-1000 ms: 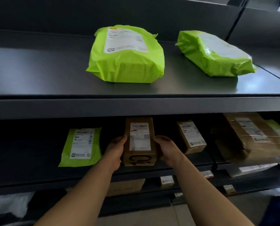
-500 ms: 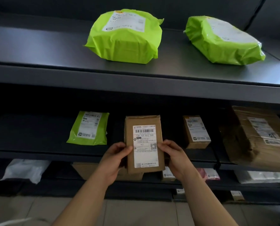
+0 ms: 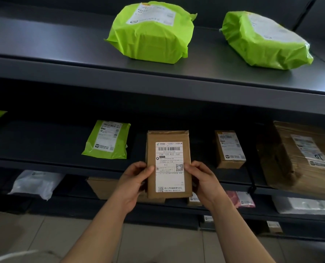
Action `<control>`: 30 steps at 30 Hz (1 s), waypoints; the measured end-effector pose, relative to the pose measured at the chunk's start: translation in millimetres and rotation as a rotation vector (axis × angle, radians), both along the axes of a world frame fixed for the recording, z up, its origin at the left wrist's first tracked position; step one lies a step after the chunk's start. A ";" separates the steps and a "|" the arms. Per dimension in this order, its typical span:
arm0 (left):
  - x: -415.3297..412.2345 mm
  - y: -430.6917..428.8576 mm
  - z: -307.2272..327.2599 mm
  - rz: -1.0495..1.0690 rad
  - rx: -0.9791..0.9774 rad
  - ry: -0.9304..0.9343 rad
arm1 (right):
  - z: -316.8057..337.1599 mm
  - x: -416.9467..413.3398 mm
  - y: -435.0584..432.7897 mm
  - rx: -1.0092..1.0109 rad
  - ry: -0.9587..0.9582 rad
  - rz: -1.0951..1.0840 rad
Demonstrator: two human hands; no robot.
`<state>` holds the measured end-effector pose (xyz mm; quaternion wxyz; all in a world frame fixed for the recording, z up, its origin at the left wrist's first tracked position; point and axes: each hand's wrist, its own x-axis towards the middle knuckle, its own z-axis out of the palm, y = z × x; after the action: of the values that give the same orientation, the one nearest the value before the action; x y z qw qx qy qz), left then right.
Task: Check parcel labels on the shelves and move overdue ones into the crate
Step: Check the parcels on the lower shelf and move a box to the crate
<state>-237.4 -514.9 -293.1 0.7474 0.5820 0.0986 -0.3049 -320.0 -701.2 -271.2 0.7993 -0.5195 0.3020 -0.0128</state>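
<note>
Both hands, left [image 3: 133, 184] and right [image 3: 205, 182], grip a small cardboard box [image 3: 168, 165] by its sides, upright in front of the middle shelf [image 3: 44, 162], its flat white label [image 3: 169, 167] facing the camera. Two crinkled, glossy lime bags [image 3: 152, 35] lie on the smooth dark metal top shelf [image 3: 53, 46]. Pale tiled floor [image 3: 157, 243] below.

Mid shelf [image 3: 44, 149]: wide bare stretch left of the small green mailer [image 3: 108, 139], and a gap btwn it and the small brown box [image 3: 229, 149] w/ a held box [image 3: 168, 164] in front of that gap. Big taped carton [image 3: 302, 158] blocks the right end. Top shelf [image 3: 53, 46]: left half free; narrow gap btwn the two green parcels [image 3: 152, 35].
</note>
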 end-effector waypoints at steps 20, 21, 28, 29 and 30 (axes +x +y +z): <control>38.8 -6.6 40.2 -0.356 0.014 -0.049 | 24.7 -24.2 30.0 0.048 0.008 -0.322; 38.9 -9.8 42.8 -0.408 0.008 -0.048 | 28.1 -31.3 31.2 0.050 0.008 -0.358; 12.3 -50.4 59.3 -0.745 -0.059 -0.077 | 48.9 -99.3 40.7 0.008 -0.023 -0.636; 3.4 -58.3 60.5 -0.784 -0.065 -0.072 | 50.8 -112.1 42.1 0.011 -0.025 -0.685; -7.1 -65.7 62.3 -0.824 -0.065 -0.068 | 52.0 -125.1 43.1 0.015 -0.023 -0.734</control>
<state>-244.5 -580.5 -230.8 0.5837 0.5584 -0.1770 -0.5622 -445.1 -658.1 -219.3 0.7486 -0.3703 0.4595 -0.3022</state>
